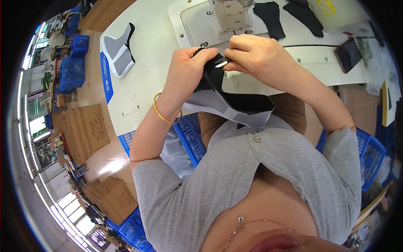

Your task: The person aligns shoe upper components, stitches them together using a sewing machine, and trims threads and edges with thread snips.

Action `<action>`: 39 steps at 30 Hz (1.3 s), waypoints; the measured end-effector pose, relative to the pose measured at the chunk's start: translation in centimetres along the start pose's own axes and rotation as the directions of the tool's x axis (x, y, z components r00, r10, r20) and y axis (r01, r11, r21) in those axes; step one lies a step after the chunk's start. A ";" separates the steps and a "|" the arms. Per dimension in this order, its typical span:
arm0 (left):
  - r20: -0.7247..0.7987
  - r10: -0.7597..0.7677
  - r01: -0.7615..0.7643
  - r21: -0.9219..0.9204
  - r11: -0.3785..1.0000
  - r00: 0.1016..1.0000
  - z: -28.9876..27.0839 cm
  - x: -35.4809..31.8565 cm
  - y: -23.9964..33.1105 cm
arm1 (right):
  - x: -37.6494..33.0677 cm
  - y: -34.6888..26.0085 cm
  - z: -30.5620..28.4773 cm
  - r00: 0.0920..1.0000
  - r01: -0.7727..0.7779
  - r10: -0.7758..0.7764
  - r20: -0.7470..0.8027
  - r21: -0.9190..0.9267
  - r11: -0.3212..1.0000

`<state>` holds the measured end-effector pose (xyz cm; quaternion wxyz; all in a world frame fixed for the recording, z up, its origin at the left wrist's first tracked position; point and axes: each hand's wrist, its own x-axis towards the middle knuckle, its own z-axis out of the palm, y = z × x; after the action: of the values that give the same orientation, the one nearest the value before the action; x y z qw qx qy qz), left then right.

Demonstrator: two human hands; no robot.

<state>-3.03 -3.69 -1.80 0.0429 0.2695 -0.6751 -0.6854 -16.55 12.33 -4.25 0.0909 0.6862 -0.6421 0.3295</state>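
Observation:
My left hand [191,69] is closed on a black and grey sewn fabric piece [249,104], thumb on its black upper edge. The piece hangs from the table's near edge toward my lap, its black inner side turned up. Close by, my right hand [256,54] is pinched at the same black edge. A small shiny metal tool with a narrow tip [221,64] pokes out from its fingertips; the rest is hidden, so its exact kind does not show. Just beyond both hands stands the head of a white sewing machine [228,17].
A similar grey and black piece [117,49] lies at the table's left. Black fabric pieces [270,20] lie right of the machine, with a dark phone [348,56] near the right edge. Blue baskets [189,136] stand below; cardboard boxes [85,132] are on the floor at left.

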 end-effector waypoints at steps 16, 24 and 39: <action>-0.086 0.151 -0.150 0.019 0.989 0.985 0.5 0.1 -0.4 | -1.4 -1.2 0.4 0.998 0.045 -0.046 -0.036 -0.032 0.998; -0.076 0.158 -0.161 -0.037 0.986 0.985 1.2 -0.4 0.0 | -0.7 -1.4 0.9 0.905 -0.357 0.426 0.003 0.552 0.753; -0.326 0.383 -0.415 -0.033 0.909 0.865 1.3 -1.8 -1.5 | 0.0 0.0 2.3 0.836 -0.308 0.439 -0.329 0.380 0.872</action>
<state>-1.61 -1.69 -2.77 0.3034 0.2263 -0.6650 -0.6438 -15.82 11.06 -6.00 0.0456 0.4675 -0.6717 0.5728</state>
